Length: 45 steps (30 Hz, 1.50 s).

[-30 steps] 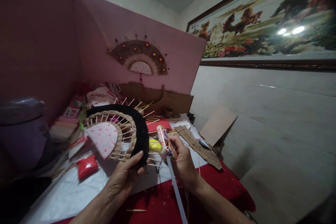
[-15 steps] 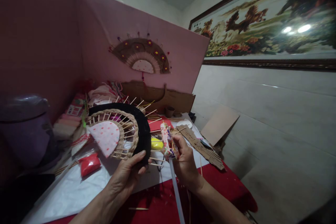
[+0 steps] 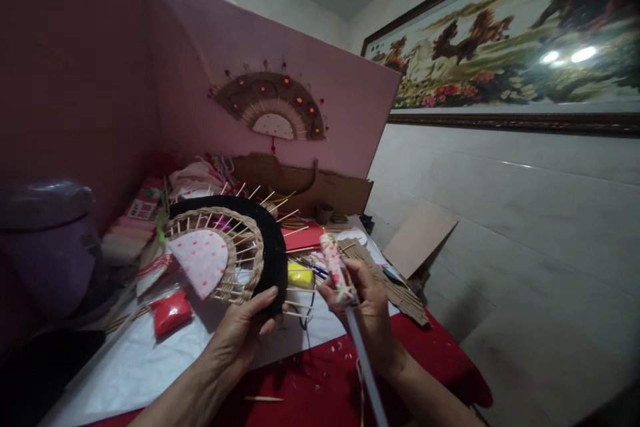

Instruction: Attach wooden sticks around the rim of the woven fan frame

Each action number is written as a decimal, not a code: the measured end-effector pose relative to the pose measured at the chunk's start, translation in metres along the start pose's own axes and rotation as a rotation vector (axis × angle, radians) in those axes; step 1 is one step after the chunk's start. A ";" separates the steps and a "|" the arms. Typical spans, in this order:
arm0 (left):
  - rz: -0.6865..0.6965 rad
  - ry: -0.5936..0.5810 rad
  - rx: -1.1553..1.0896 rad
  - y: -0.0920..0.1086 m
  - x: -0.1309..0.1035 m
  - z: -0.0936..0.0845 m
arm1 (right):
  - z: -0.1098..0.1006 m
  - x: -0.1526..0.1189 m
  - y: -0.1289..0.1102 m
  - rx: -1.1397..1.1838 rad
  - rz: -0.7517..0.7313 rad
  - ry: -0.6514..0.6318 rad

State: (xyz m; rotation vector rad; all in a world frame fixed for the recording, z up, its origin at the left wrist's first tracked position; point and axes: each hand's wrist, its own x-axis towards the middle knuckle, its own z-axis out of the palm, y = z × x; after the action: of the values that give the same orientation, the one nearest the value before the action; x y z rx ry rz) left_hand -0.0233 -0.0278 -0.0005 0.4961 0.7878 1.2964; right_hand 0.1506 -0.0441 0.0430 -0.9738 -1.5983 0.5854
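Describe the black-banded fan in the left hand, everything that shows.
The fan, roughly half-round, is held tilted over the table, its lower right part gripped by the left hand, thumb on the black band. A white, pink-dotted half-disc, apparently cloth or paper, forms its centre. Thin, pale, wood-like sticks fan outward through straw-coloured woven bands, their ends jutting past the fabric-looking black band.

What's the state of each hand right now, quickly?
Left hand: closed, pinching the black border of the half-round woven fan.
Right hand: closed around a flower-patterned tool with a translucent stick.
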 end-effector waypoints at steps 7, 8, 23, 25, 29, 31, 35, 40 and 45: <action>-0.005 -0.010 0.027 0.002 -0.006 0.002 | -0.019 -0.008 -0.025 0.139 0.335 -0.225; -0.002 -0.007 0.031 0.001 -0.006 0.002 | -0.020 -0.008 -0.025 0.190 0.404 -0.266; 0.059 -0.047 0.089 -0.001 -0.006 0.004 | 0.013 0.019 -0.017 0.501 0.520 -0.399; 0.058 -0.042 0.078 -0.001 -0.006 0.004 | 0.015 0.020 -0.015 0.497 0.496 -0.386; 0.044 -0.030 0.073 -0.001 -0.008 0.005 | 0.017 0.021 -0.015 0.482 0.520 -0.379; 0.048 -0.015 0.078 0.000 -0.008 0.005 | 0.018 0.021 -0.014 0.494 0.529 -0.371; 0.049 -0.040 0.095 0.001 -0.008 0.005 | 0.019 0.021 -0.014 0.541 0.522 -0.360; 0.050 -0.027 0.080 0.000 -0.007 0.005 | 0.020 0.020 -0.016 0.562 0.532 -0.365; 0.064 -0.043 0.079 -0.002 -0.003 0.003 | 0.018 0.019 -0.018 0.566 0.519 -0.357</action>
State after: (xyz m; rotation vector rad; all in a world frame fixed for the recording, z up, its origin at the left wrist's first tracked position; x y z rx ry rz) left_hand -0.0204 -0.0311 0.0006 0.6149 0.7949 1.3134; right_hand 0.1273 -0.0355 0.0626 -0.8710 -1.3452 1.5485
